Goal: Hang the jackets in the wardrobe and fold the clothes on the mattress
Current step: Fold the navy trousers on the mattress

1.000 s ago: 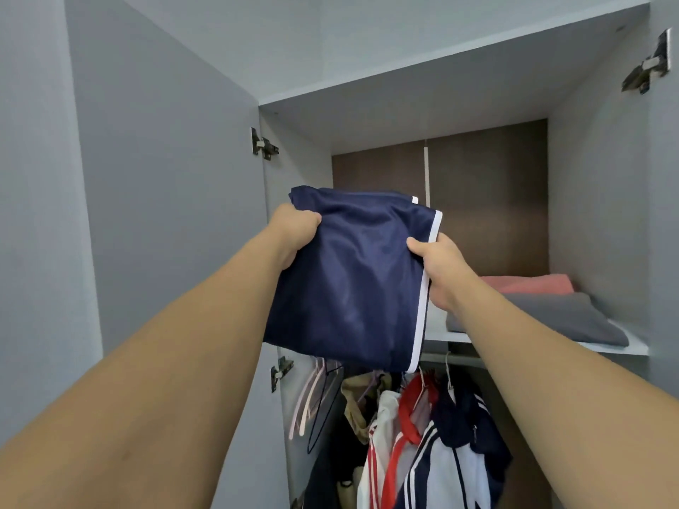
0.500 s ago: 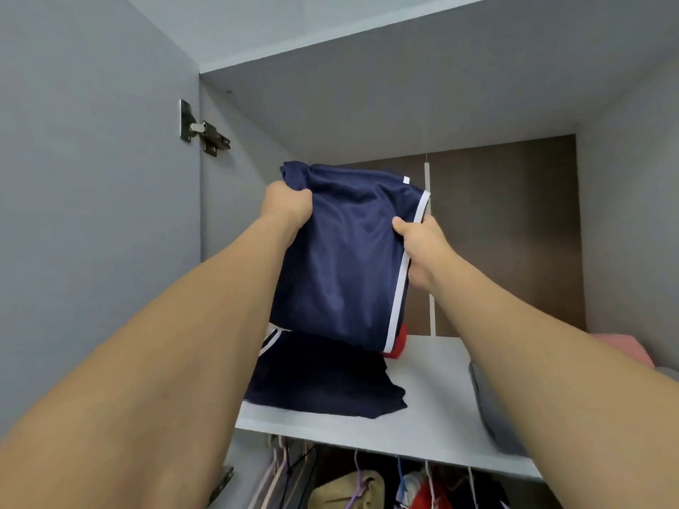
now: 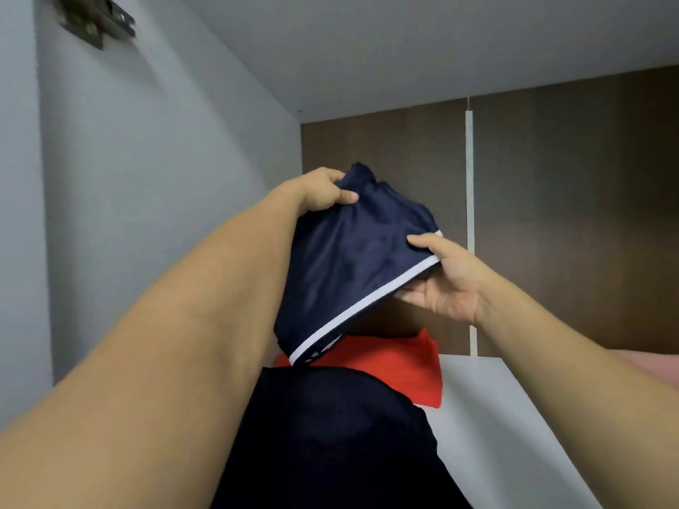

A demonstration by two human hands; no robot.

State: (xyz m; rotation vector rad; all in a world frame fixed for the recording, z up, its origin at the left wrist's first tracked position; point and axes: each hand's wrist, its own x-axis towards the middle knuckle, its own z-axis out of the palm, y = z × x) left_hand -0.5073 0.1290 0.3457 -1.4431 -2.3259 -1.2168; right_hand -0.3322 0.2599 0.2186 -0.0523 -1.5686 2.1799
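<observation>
Folded navy garment [image 3: 352, 266] is up inside wardrobe, held over the shelf [image 3: 488, 416] w/ both hands. Left hand [image 3: 319, 194] pinches its far top corner; right hand [image 3: 446, 282] supports the white-striped edge, thumb on top, fingers under. Below hands: dark folded garment [image 3: 341, 435] & red garment [image 3: 404, 365]. Lower flat onto that stack, keep the fold closed, let go only once it's resting.

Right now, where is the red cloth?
In the head view, the folded red cloth lies on the white wardrobe shelf, behind the dark navy garment, below the held shorts.
</observation>
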